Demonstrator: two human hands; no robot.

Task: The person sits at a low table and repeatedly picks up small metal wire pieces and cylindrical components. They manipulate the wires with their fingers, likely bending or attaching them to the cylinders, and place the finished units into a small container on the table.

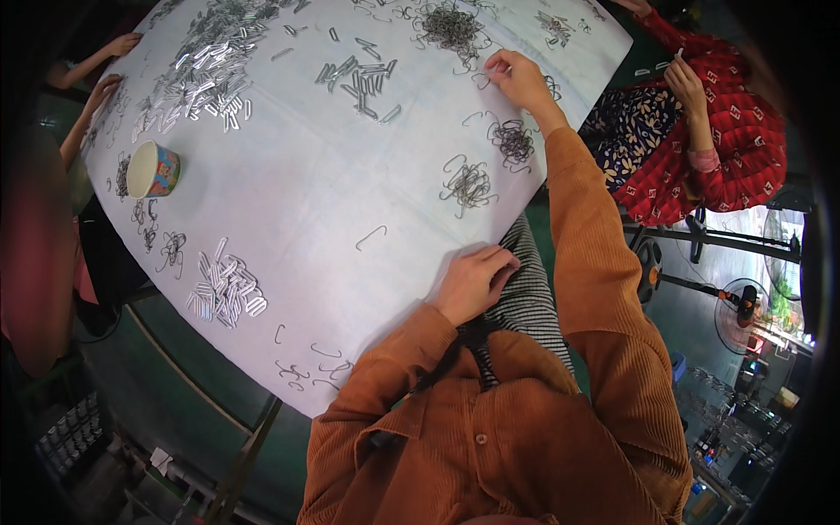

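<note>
My right hand (518,80) reaches across the white tabletop, thumb and fingertips pinched at a thin wire hook (480,81). Just beyond it lies a dense heap of dark wire hooks (451,28). Nearer to me are two smaller piles, a dark hook pile (512,144) and a looser hook pile (469,186). At the near edge of the table my left hand (475,282) rests with its fingers curled. Whatever it may hold is hidden by the fingers. One single hook (371,238) lies on the surface to the left of that hand.
Shiny metal clips form a large heap (206,74), a middle group (359,80) and a near-left pile (227,284). A paper cup (155,170) stands at the left. Loose hooks (302,372) lie at the near corner. Other people's hands (689,87) are at both sides.
</note>
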